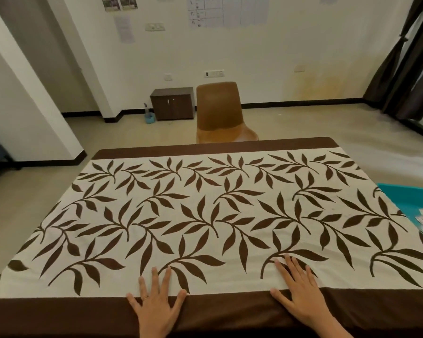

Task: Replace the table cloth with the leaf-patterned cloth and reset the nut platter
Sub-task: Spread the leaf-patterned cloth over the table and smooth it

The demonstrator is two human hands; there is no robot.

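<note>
While leaf-patterned cloth (205, 215) lies spread flat, left hand (156, 306) and right hand (300, 296) press its near brown border (59, 313), fingers splayed, gripping nothing. Cloth soft, light; pinch that border to shift. Teal tray (405, 198) off cloth's right edge, possibly nut platter.

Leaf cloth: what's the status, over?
Left hand, right hand open, flat on leaf cloth. Cloth fully spread. Nothing in the way; teal tray off right edge.

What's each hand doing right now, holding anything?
Left hand: open, fingers spread flat on the leaf-patterned cloth, holding nothing.
Right hand: open, flat on the same cloth, holding nothing.
</note>
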